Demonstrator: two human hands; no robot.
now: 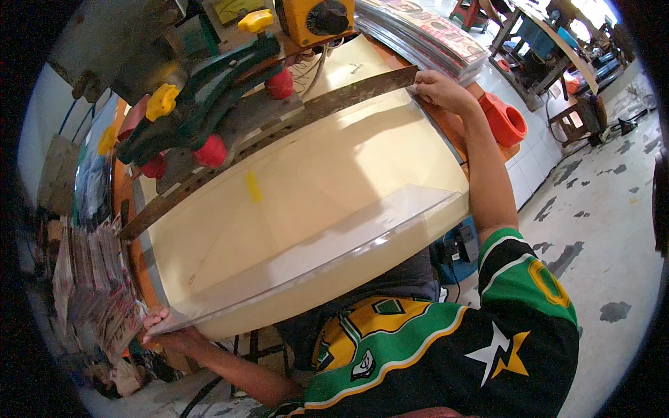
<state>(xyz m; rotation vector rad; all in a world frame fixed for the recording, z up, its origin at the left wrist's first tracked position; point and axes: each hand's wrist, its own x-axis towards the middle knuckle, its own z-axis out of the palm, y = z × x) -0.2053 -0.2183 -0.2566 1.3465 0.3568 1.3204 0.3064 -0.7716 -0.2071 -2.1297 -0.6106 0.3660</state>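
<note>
A cream-coloured board (pixel 306 188) with a short yellow tape mark lies across the worktable. Along its near edge runs a clear plastic sheet (pixel 334 240), its front fold catching the light. My left hand (pixel 160 324) pinches that sheet's near left corner, just past the board's edge. At the far right, my right hand (pixel 444 90) is closed at the end of a long, dark metal bar (pixel 348 93) that crosses the board's far side. Its fingertips are partly hidden. Behind the bar stands a dark green machine frame (pixel 202 97) with yellow knobs and red feet.
A yellow box with a black dial (pixel 327 17) sits at the back. Flat packaged stacks (pixel 432 35) lie behind the table. An orange-red round holder (pixel 505 120) is beside my right forearm. Bundled sheets (pixel 90 279) stand at the left. A workbench (pixel 543 49) is farther right.
</note>
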